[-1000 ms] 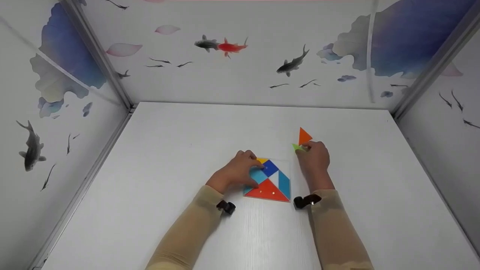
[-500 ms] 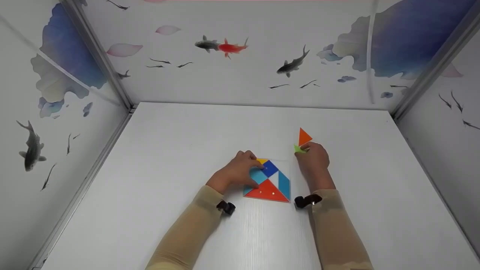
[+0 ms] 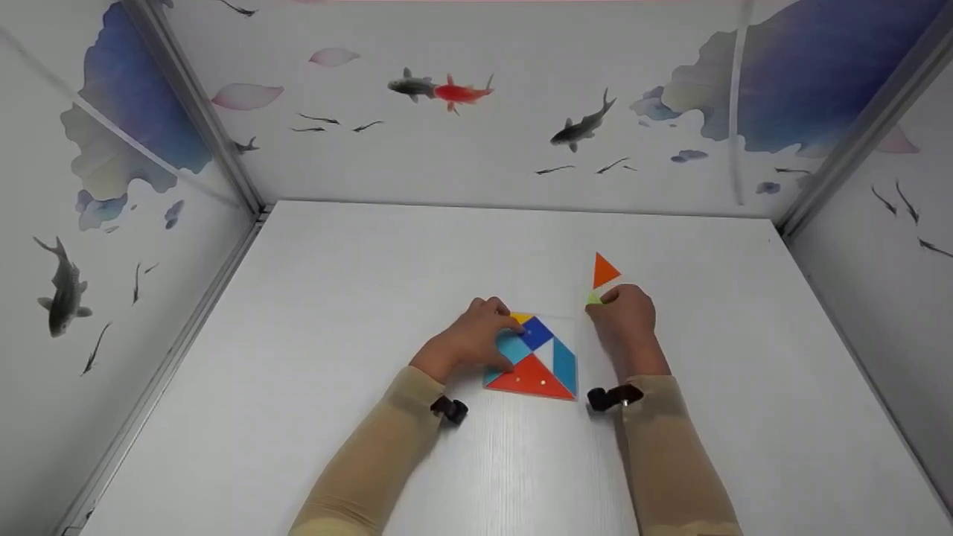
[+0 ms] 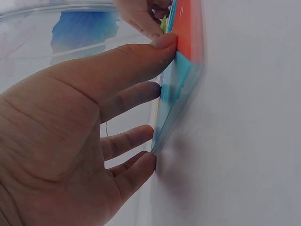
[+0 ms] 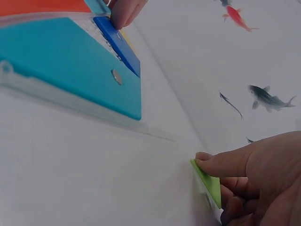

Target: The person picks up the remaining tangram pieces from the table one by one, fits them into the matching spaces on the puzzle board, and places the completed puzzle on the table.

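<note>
My left hand [image 3: 473, 333] lies over a clear tray of tangram pieces, thumb and fingertips touching its left part. Its fingers are spread and fairly straight in the left wrist view. Inside the tray are a red triangle [image 3: 532, 378], a blue square [image 3: 535, 334], a teal parallelogram [image 3: 565, 370] and a bit of yellow; a white gap shows beside the square. My right hand [image 3: 629, 318] pinches a lime green triangle [image 5: 210, 187] between thumb and fingers, right of the tray. An orange triangle [image 3: 604, 271] lies on the table just beyond that hand.
The white table [image 3: 335, 298] is bordered by walls printed with fish, petals and blue patches. A small black wrist camera [image 3: 450, 411] sits at the left cuff, and another black wrist camera [image 3: 612, 398] at the right one.
The right hand has drawn the green triangle slightly toward the person and turned it, leaving a gap to the orange triangle. The left hand and tray have stayed put.
</note>
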`<state>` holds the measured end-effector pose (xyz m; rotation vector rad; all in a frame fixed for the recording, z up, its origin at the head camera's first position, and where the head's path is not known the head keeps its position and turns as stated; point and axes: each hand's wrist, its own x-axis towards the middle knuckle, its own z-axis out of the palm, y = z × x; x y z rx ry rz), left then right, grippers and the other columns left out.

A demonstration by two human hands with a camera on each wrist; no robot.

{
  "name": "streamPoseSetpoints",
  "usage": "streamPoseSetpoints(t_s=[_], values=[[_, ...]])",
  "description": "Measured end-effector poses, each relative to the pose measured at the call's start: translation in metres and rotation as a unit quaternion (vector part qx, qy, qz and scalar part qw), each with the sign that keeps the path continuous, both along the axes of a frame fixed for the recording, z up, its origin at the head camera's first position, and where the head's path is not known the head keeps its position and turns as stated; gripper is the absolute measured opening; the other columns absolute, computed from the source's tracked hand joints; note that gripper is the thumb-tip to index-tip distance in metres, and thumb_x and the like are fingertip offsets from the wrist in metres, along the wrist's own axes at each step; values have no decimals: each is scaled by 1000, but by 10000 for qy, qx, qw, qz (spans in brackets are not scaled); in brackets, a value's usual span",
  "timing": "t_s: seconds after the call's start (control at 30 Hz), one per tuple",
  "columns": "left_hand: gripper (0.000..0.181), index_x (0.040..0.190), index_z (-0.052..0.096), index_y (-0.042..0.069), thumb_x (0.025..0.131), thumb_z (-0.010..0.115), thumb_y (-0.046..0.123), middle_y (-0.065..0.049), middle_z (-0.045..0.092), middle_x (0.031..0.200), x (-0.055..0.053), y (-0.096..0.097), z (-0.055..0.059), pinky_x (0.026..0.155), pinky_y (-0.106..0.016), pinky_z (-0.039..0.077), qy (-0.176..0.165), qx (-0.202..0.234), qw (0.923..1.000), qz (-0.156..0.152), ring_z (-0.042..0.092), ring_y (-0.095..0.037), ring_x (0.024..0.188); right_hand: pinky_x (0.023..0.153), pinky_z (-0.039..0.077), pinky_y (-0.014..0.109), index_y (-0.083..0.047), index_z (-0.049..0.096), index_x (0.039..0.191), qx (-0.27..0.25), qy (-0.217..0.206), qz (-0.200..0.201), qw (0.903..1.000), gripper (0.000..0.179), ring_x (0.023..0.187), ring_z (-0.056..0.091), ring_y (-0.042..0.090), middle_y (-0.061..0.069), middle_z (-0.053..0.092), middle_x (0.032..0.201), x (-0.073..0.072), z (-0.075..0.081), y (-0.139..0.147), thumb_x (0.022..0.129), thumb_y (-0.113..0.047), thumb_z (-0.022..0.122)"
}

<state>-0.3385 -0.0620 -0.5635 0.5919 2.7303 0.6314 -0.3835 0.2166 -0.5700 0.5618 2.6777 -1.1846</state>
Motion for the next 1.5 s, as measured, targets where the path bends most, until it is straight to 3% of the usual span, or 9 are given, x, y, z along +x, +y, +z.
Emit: streamPoseSetpoints(t_s=[0.2, 0.33, 0.53, 0.87, 1.1, 1.33, 1.5], values=[[61, 141, 70, 31, 83, 91, 34, 0, 50, 148, 0, -1, -2, 106, -38, 57, 38, 82, 9999, -78, 40, -22, 141, 79, 54, 30, 0, 73, 113, 28, 360, 437, 9984, 31, 95, 60, 27, 14, 68, 105, 1, -2, 18, 97, -26, 75], [61, 141, 70, 31, 84, 90, 36, -1, 50, 149, 0, -3, -3, 105, -38, 58, 87, 120, 9998, -152, 39, -22, 142, 71, 51, 25, 3, 74, 113, -224, 254, 530, 9980, 32, 88, 60, 24, 12, 69, 98, 2, -1, 25, 97, -26, 74], [60, 141, 70, 31, 84, 90, 35, 0, 49, 149, 1, -5, -5, 107, -38, 57, 56, 98, 9999, -75, 40, -21, 142, 76, 53, 24, 1, 71, 123, -638, -103, 363, 9973, 35, 93, 61, 23, 11, 67, 106, 5, 6, 25, 100, -26, 72], [61, 141, 69, 31, 84, 91, 34, 1, 49, 148, 2, -2, -5, 105, -38, 58, 56, 183, 9998, -100, 41, -21, 141, 77, 57, 23, -1, 70, 120, -1067, -199, 130, 9940, 29, 86, 65, 18, 10, 68, 107, 17, 24, 9, 101, -22, 72], [63, 142, 69, 30, 83, 91, 32, 1, 49, 149, 3, -3, 0, 104, -39, 59, -46, 156, 9999, 27, 40, -22, 142, 77, 59, 22, -3, 72, 114, -1258, -211, 358, 9912, 22, 86, 68, 19, 10, 68, 106, 24, 24, -18, 101, -21, 71], [63, 142, 70, 30, 83, 91, 35, -2, 50, 149, -1, -3, -5, 108, -38, 56, 23, 43, 9999, -126, 40, -23, 142, 74, 60, 20, -2, 70, 110, -1724, 82, 304, 9845, 19, 80, 69, 17, 10, 68, 98, 35, 22, -28, 101, -18, 73], [61, 141, 70, 31, 83, 91, 35, 0, 50, 147, -3, -2, -1, 108, -39, 56, -19, 79, 9999, -72, 40, -22, 141, 77, 61, 21, -4, 68, 113, -1881, -13, 254, 9818, 20, 86, 70, 20, 12, 66, 107, 44, 21, -34, 102, -20, 73]])
